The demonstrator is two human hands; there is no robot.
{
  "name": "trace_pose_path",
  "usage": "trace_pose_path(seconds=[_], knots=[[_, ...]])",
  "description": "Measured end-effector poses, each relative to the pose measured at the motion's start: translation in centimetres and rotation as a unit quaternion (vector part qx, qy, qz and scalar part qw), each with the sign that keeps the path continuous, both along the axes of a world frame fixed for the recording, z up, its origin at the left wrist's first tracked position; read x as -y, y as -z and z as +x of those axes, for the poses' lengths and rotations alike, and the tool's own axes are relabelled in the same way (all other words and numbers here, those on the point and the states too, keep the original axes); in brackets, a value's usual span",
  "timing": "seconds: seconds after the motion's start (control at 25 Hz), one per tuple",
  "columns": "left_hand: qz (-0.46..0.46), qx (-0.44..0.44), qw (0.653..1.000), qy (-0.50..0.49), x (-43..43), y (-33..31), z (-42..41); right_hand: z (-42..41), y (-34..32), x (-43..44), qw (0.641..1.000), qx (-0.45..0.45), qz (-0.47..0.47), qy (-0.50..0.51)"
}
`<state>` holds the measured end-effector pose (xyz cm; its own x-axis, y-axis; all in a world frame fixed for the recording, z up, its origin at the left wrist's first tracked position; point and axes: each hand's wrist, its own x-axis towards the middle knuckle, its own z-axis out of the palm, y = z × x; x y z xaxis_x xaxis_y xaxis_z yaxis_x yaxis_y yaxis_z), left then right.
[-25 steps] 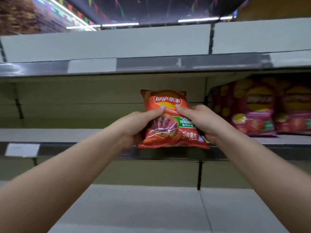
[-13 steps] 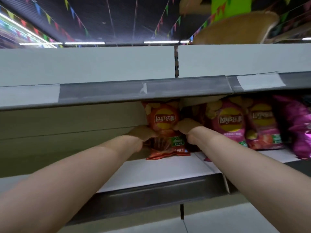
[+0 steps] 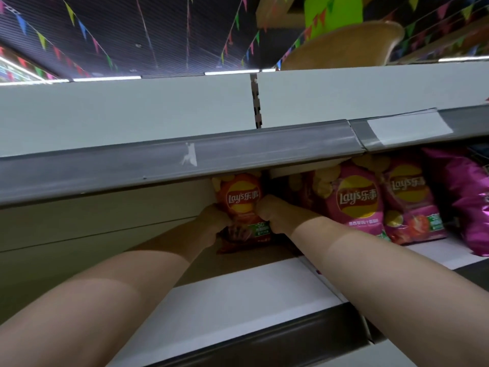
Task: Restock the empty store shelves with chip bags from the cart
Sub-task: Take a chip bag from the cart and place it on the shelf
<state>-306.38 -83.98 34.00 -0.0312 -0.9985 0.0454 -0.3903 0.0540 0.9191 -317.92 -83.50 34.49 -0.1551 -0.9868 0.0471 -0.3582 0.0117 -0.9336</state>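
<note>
The middle shelf (image 3: 238, 300) is seen from below, its white board bare at the front and left, with bags kept only along the back. An orange chip bag (image 3: 242, 200) is stood upright far back on this shelf, at the left end of the row, its base on the board and its top hidden behind the grey price rail (image 3: 185, 162) of the shelf above. Just to its right, a pink bag (image 3: 357, 205) and a second pink bag (image 3: 412, 207) are stood upright side by side, and a shiny purple bag (image 3: 465, 202) is set at the far right. The orange bag is marked with a red and yellow round logo in white lettering, a small green panel low on its front, and a darker picture below that is too shadowed to be made out. The bag is gripped at its left edge by the left hand (image 3: 215, 221) and at its right edge by the right hand (image 3: 270, 215), the fingers of both curled tightly on the foil. A blank white label (image 3: 407, 127) is fixed to the upper rail at the right.
</note>
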Motion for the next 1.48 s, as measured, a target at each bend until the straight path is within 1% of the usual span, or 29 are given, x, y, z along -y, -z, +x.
trace_pose_path(seconds=[0.24, 0.4, 0.56, 0.68, 0.76, 0.84, 0.92, 0.96, 1.08, 1.16, 1.32, 1.48], knots=[[-0.002, 0.025, 1.0, -0.01, -0.3, 0.0, -0.5, 0.0, 0.3, 0.6, 0.999, -0.045, 0.009, 0.005], [0.012, -0.005, 1.0, -0.017, -2.1, -0.1, -0.3, 0.1, 0.1, -0.8, 0.995, -0.092, -0.005, -0.022], [-0.03, -0.019, 0.999, -0.019, -5.0, 0.4, 0.5, 0.2, 0.1, -3.7, 0.988, -0.143, -0.049, 0.022], [-0.083, 0.036, 0.995, -0.049, -7.8, 0.8, 0.7, 1.6, 0.1, -7.8, 0.986, -0.15, -0.073, 0.008], [-0.1, 0.04, 0.993, -0.053, -10.1, 1.1, 0.3, 2.4, 0.7, -10.0, 0.989, -0.133, -0.061, -0.033], [-0.096, 0.035, 0.993, -0.067, -12.1, 1.2, -0.1, 2.5, 1.0, -12.1, 0.992, -0.105, -0.073, -0.022], [-0.104, 0.018, 0.991, -0.081, -14.1, 1.5, -0.1, 2.1, 1.1, -13.9, 0.992, -0.055, -0.115, -0.01], [-0.116, 0.009, 0.99, -0.085, -14.9, 1.6, 0.1, 2.1, 1.2, -14.7, 0.989, -0.032, -0.14, -0.02], [-0.145, -0.011, 0.983, -0.11, -17.4, 2.2, 1.3, 2.5, 1.4, -16.8, 0.976, 0.049, -0.204, -0.058], [-0.158, -0.026, 0.979, -0.126, -19.3, 2.5, 2.4, 3.7, 1.2, -18.0, 0.965, 0.087, -0.233, -0.08], [-0.165, -0.035, 0.972, -0.162, -23.0, 2.4, 5.9, 7.5, 0.7, -20.3, 0.942, 0.126, -0.273, -0.147], [-0.169, -0.042, 0.962, -0.212, -26.5, 2.1, 11.2, 13.3, 0.3, -22.6, 0.925, 0.153, -0.273, -0.216]])
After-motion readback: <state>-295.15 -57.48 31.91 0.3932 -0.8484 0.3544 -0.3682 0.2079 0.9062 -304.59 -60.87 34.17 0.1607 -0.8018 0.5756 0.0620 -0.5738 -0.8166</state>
